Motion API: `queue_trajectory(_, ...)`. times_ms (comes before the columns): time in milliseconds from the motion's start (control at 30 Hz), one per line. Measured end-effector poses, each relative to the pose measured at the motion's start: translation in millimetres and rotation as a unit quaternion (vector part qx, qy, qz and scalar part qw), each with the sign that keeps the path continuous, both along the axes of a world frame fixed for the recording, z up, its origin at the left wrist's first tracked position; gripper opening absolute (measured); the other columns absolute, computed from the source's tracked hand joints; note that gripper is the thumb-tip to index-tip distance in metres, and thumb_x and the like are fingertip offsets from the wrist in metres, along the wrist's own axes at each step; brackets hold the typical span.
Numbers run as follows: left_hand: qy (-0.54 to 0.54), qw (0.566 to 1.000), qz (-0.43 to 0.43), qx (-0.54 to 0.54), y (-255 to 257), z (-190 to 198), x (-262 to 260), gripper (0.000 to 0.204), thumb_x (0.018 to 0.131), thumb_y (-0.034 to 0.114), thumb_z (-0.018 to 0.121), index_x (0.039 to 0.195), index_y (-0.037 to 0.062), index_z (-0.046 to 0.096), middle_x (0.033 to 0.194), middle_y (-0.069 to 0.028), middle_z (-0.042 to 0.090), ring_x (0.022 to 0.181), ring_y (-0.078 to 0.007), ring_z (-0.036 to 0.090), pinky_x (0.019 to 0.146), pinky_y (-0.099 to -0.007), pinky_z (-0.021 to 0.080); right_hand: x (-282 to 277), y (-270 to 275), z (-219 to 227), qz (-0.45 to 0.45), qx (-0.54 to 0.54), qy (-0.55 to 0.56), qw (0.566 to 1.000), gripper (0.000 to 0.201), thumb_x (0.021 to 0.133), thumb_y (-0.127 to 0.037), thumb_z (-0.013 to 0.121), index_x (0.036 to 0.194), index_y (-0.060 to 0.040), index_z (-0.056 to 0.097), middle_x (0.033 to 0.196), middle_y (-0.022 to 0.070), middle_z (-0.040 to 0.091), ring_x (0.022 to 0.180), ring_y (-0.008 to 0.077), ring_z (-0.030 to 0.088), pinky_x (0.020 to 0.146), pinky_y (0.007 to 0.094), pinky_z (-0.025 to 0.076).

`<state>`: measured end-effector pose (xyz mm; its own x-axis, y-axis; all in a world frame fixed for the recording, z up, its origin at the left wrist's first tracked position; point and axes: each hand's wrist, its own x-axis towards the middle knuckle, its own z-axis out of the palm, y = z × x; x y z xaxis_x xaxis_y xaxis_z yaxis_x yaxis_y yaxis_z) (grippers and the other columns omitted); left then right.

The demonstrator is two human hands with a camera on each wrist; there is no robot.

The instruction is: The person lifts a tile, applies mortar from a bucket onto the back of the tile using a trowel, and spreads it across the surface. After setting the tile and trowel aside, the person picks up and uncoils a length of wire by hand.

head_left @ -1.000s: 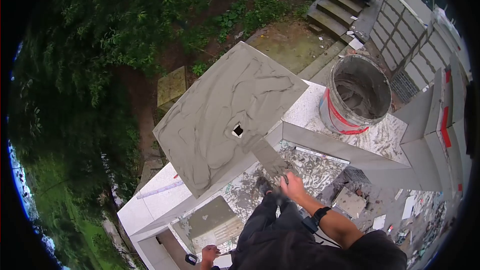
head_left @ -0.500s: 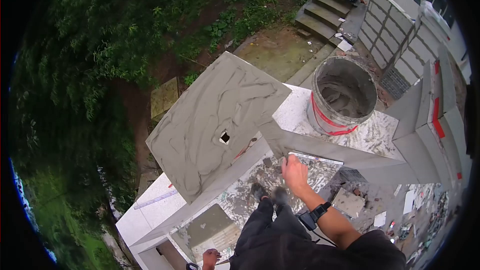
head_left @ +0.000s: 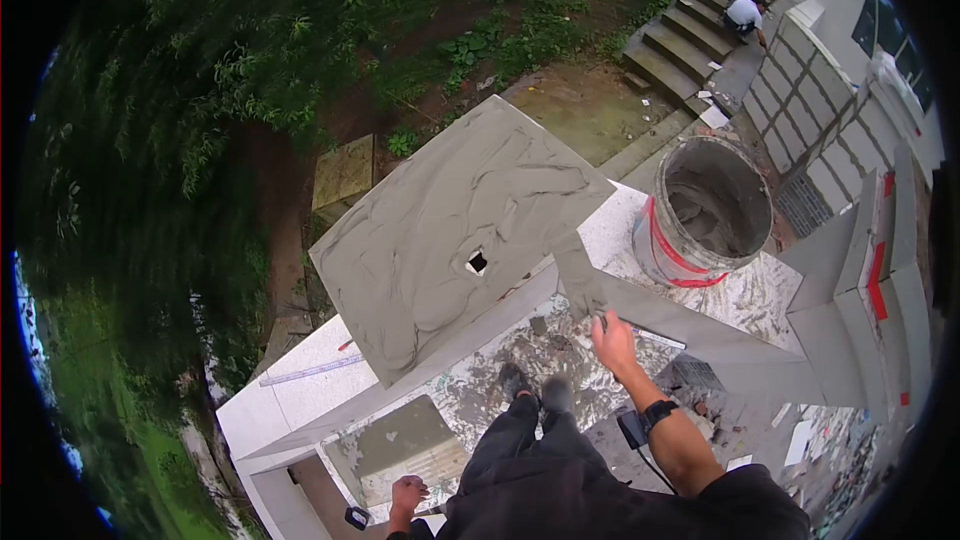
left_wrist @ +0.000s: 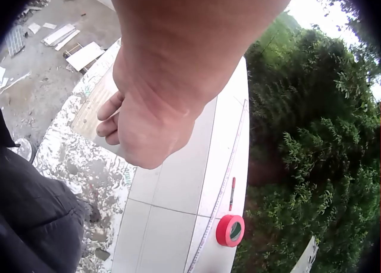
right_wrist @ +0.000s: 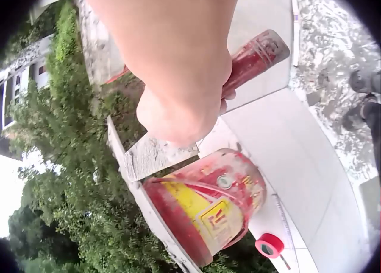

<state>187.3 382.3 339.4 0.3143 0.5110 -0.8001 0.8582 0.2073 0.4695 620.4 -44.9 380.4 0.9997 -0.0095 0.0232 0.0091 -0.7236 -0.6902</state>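
Note:
In the head view my right hand grips a trowel, its flat blade at the right part of the near edge of a large square slab coated in grey mortar. A small hole pierces the slab. The right wrist view shows the trowel's red, mortar-stained handle sticking out of my fist. Beneath the slab stands a red and yellow bucket. My left hand hangs at my left side with nothing in it, fingers loosely bent above the tiled ledge.
A bucket of mortar stands on the ledge to the right. A roll of red tape, a red pen-like stick and a measuring strip lie on the ledge. Another person crouches by the steps. Greenery drops away leftward.
My right hand has moved the trowel rightward and away from me along the slab's near edge. My left hand stays low at my side. The head view has shifted slightly.

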Motion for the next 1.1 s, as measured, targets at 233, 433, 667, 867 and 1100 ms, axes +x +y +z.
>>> queue_trajectory(233,0.022,1.000,0.005,-0.009,-20,-6,-29,0.018,0.093,0.013,0.058,0.101,-0.0008,0.065,0.083,-0.0113,0.070,0.069,-0.0195,0.069,0.059,-0.0325,0.056,0,39,48,0.067,0.075,-0.006,0.995,0.029,0.095,-0.026,0.061,0.089,0.0015,0.058,0.076,0.0300,0.064,0.076,0.0510,0.063,0.066,0.0550,0.048)
queue_trajectory(433,0.005,1.000,0.012,-0.008,-17,-23,-45,0.019,0.092,0.017,0.060,0.098,-0.0001,0.068,0.080,-0.0090,0.070,0.067,-0.0170,0.068,0.058,-0.0304,0.054,-29,116,70,0.218,0.029,0.051,0.974,0.032,0.095,-0.030,0.060,0.090,0.0012,0.058,0.073,0.0315,0.062,0.074,0.0528,0.061,0.068,0.0583,0.048)
queue_trajectory(667,-0.004,1.000,-0.010,-0.011,15,-41,-44,0.020,0.091,0.016,0.061,0.096,-0.0013,0.069,0.078,-0.0087,0.070,0.066,-0.0175,0.068,0.057,-0.0310,0.053,-94,181,74,0.369,-0.062,0.047,0.926,0.032,0.095,-0.032,0.060,0.090,0.0000,0.059,0.073,0.0246,0.067,0.069,0.0466,0.065,0.065,0.0547,0.052)
queue_trajectory(867,-0.034,0.997,0.033,-0.053,45,-85,-51,0.020,0.090,0.013,0.060,0.097,-0.0025,0.070,0.077,-0.0107,0.070,0.064,-0.0176,0.068,0.057,-0.0312,0.053,-117,152,73,0.458,-0.126,-0.010,0.880,0.030,0.093,-0.031,0.063,0.084,-0.0027,0.058,0.074,0.0203,0.067,0.063,0.0428,0.064,0.060,0.0511,0.053)
queue_trajectory(1100,-0.028,0.996,-0.018,-0.086,68,-95,-30,0.017,0.087,0.010,0.060,0.095,-0.0017,0.069,0.076,-0.0106,0.070,0.064,-0.0182,0.068,0.055,-0.0318,0.053,-93,158,77,0.259,-0.083,-0.046,0.961,0.024,0.090,-0.021,0.069,0.082,-0.0027,0.056,0.071,0.0211,0.064,0.061,0.0429,0.063,0.055,0.0501,0.050)
